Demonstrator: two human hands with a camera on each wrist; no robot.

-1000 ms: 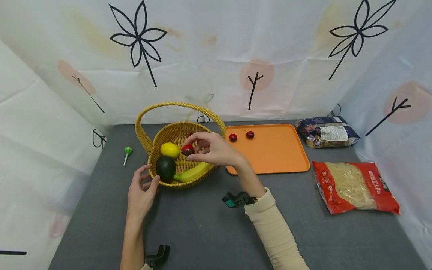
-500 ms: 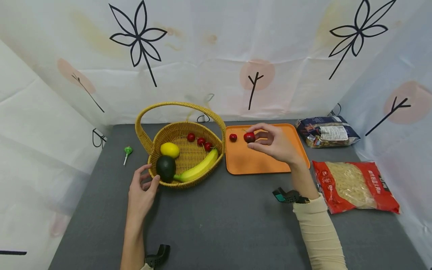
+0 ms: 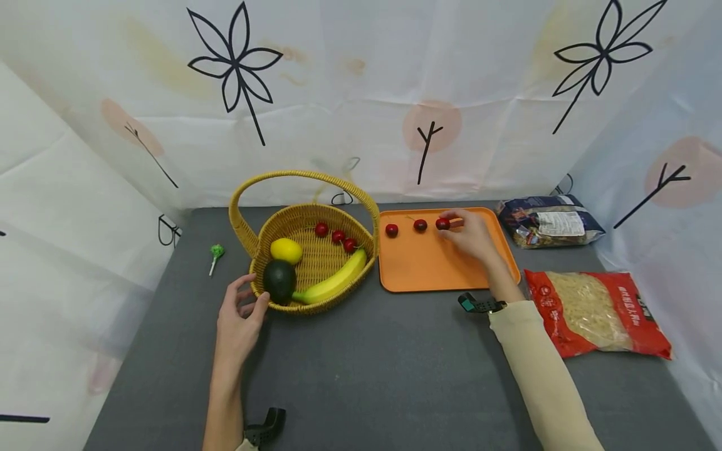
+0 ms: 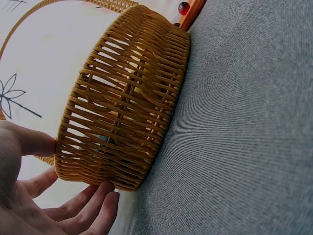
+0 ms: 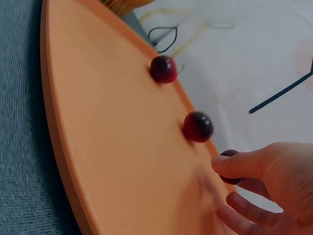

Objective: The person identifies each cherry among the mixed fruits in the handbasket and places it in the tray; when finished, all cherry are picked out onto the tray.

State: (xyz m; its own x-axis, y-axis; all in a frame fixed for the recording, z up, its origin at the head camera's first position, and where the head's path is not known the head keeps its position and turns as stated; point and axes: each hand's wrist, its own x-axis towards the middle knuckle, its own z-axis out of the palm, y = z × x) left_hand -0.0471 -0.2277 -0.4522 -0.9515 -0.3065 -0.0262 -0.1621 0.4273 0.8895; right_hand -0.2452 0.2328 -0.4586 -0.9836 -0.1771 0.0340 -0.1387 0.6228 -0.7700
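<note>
My right hand (image 3: 468, 233) pinches a dark red cherry (image 3: 442, 223) between thumb and fingers, close over the orange tray (image 3: 429, 269). To its left on the tray, two more cherries lie along the back: one with a stem (image 3: 420, 225), the other (image 3: 392, 230) farther left. My left hand (image 3: 239, 316) holds the near left side of the yellow wicker basket (image 4: 122, 98), thumb and fingertips against its rim and wall. Inside the basket are a lemon (image 3: 286, 250), a dark green avocado (image 3: 279, 281), a banana (image 3: 333, 282) and three cherries (image 3: 338, 237).
A green lollipop (image 3: 217, 252) lies left of the basket on the grey table (image 3: 366, 376). Right of the tray are a dark blue food bag (image 3: 549, 220) and a red bag of pale dried food (image 3: 598, 311). A white patterned curtain (image 3: 338, 94) hangs behind.
My right hand has carried the cherry from over the basket rightward to the tray, past the two cherries there. The left hand keeps its place at the basket.
</note>
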